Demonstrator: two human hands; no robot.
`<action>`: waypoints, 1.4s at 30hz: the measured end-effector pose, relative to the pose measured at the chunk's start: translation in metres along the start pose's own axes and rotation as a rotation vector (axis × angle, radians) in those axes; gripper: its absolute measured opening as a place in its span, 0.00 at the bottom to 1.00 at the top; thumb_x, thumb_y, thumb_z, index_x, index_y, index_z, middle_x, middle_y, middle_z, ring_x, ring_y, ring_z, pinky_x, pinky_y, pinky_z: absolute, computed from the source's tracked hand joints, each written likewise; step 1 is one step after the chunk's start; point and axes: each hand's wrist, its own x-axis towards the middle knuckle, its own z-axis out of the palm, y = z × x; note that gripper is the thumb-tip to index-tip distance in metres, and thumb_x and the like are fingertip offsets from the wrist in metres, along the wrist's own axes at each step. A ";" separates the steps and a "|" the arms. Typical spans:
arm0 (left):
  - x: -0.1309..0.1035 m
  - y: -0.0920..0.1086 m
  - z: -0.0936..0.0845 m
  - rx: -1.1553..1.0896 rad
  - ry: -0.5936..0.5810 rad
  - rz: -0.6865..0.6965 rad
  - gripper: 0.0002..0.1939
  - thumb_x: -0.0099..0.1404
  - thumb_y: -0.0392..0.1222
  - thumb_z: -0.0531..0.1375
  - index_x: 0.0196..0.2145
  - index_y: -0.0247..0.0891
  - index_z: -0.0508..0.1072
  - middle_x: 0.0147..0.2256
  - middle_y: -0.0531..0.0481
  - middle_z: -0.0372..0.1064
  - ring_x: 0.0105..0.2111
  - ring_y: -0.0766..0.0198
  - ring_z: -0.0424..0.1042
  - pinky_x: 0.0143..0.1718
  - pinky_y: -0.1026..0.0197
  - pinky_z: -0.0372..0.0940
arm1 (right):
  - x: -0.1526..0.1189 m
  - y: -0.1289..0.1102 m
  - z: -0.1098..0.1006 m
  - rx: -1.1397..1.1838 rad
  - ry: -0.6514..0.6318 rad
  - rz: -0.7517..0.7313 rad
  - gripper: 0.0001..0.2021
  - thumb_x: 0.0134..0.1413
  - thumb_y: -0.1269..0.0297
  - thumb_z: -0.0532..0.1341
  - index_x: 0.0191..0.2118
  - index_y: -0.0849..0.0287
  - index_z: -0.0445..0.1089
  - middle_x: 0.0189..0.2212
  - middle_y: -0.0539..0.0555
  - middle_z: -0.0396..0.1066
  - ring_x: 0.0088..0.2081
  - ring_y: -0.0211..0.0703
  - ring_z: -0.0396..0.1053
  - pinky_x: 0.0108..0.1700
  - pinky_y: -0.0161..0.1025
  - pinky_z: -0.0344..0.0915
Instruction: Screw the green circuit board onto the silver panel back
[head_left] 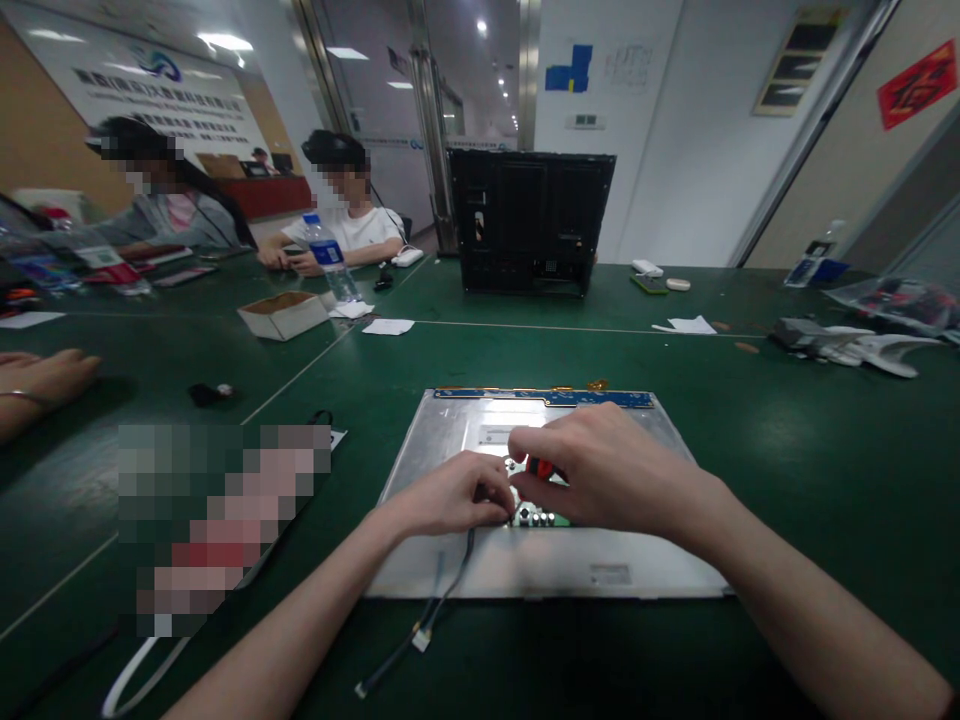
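Note:
A silver flat display panel [517, 565] lies on the green table before me, with a narrow blue circuit strip [540, 398] along its far edge. Near its middle sits a small green circuit board [551, 518], partly covered by my hands. My right hand [607, 470] is closed around a red and black screwdriver [539, 467], held over the board. Beside it, my left hand [457, 495] is closed, its fingertips pinched at the board's left edge; what they hold is hidden. A dark cable [463, 565] with white connectors runs from under these fingers over the panel's near edge.
A black monitor housing [532, 225] stands upright at the back. On the left are a strap-like item [232, 530], partly blurred, an open box [285, 315], a water bottle [330, 258] and another person's hand [49, 385]. Two people sit behind. Grey-white parts [847, 345] lie right.

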 end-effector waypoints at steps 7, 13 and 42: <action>0.000 0.001 0.000 0.019 -0.001 -0.017 0.06 0.61 0.39 0.60 0.30 0.36 0.75 0.32 0.51 0.69 0.32 0.62 0.67 0.33 0.63 0.61 | -0.004 0.000 -0.008 0.088 -0.061 -0.090 0.05 0.56 0.65 0.57 0.38 0.58 0.64 0.30 0.50 0.68 0.27 0.35 0.59 0.28 0.35 0.47; 0.000 0.003 -0.001 0.035 -0.006 -0.002 0.05 0.60 0.36 0.60 0.26 0.36 0.74 0.32 0.52 0.68 0.32 0.63 0.67 0.33 0.63 0.60 | -0.001 0.001 -0.005 0.001 -0.038 -0.012 0.07 0.60 0.61 0.55 0.34 0.58 0.65 0.23 0.47 0.67 0.23 0.34 0.57 0.26 0.35 0.44; -0.001 0.010 0.005 0.188 0.064 -0.013 0.03 0.59 0.35 0.58 0.28 0.35 0.72 0.31 0.50 0.68 0.31 0.62 0.66 0.32 0.62 0.60 | -0.001 0.000 -0.001 0.012 0.001 -0.018 0.13 0.56 0.65 0.56 0.47 0.61 0.61 0.34 0.53 0.70 0.26 0.37 0.62 0.25 0.35 0.47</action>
